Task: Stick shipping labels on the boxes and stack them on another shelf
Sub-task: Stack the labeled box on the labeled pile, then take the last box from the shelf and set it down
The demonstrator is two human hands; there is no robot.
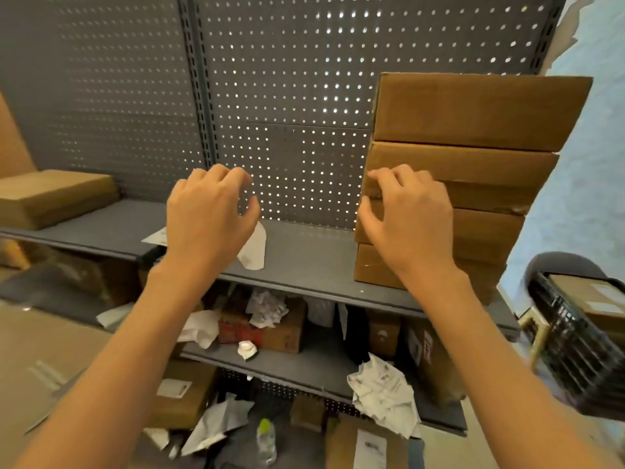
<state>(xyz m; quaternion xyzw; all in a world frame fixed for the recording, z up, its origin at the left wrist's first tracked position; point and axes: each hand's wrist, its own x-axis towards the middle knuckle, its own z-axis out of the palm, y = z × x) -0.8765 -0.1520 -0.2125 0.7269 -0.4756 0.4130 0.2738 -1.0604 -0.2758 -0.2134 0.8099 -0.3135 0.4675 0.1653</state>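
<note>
A stack of several brown cardboard boxes stands on the right of the grey shelf. My right hand is raised at the stack's left front corner, fingers curled, fingertips touching the box edges about halfway up. My left hand hovers over the shelf to the left of the stack, fingers loosely curled and holding nothing. A white label sheet lies on the shelf just behind my left hand, partly hidden by it.
Flat brown boxes lie at the shelf's far left. Lower shelves hold small boxes and crumpled paper. A plastic bottle lies on the floor. A black crate with a box sits at right. Perforated panel behind.
</note>
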